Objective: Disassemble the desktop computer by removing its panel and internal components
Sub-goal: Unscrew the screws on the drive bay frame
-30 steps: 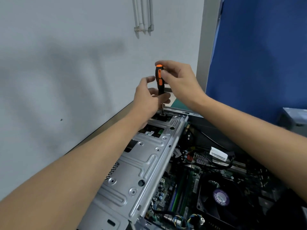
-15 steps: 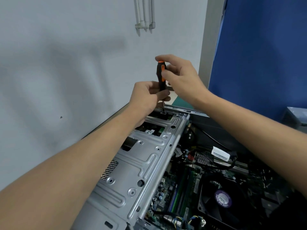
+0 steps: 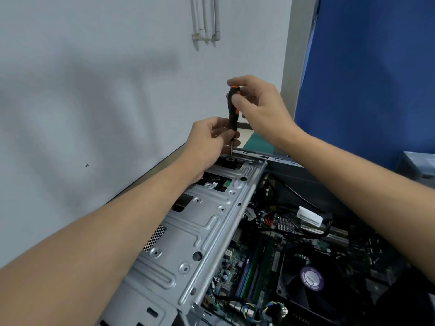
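1. Now, at the twelve o'clock end of the open computer (image 3: 277, 159), holding a screwdriver (image 3: 233, 114) upright, tip down in a screw hole (image 3: 230, 159) at the far corner of the metal cage (image 3: 195, 227).
2. Pinching the orange-capped top of the handle with the right hand (image 3: 261, 109), thumb and fingertips closed on it.
3. Steadying the lower handle and the bare shaft with the left hand (image 3: 207, 142), fingers curled tight round it.
4. Reaching in with both forearms: left one along the cage from seven o'clock, right one from four o'clock over the cables (image 3: 294, 191).
5. Crowded at three o'clock of the cage by the green board (image 3: 235, 255) and memory sticks (image 3: 249, 276), with a white tag (image 3: 309, 217) on the black cables.
6. Filled at five o'clock by a black fan (image 3: 310, 280) with a purple label; coloured wires (image 3: 256, 309) bunched at six o'clock.
7. Backed from nine to twelve o'clock by a pale grey wall (image 3: 94, 90), white pipes (image 3: 204, 22) hanging at the top.
8. Closed off from one to three o'clock by a blue panel (image 3: 364, 78); green mat (image 3: 257, 143) just beyond the case at one o'clock; grey box (image 3: 419, 163) at the three o'clock edge.
9. Hemmed in along the nine o'clock side, wall close to the case's long edge.
10. Open above the handle at twelve o'clock, and between the two forearms over the cage.
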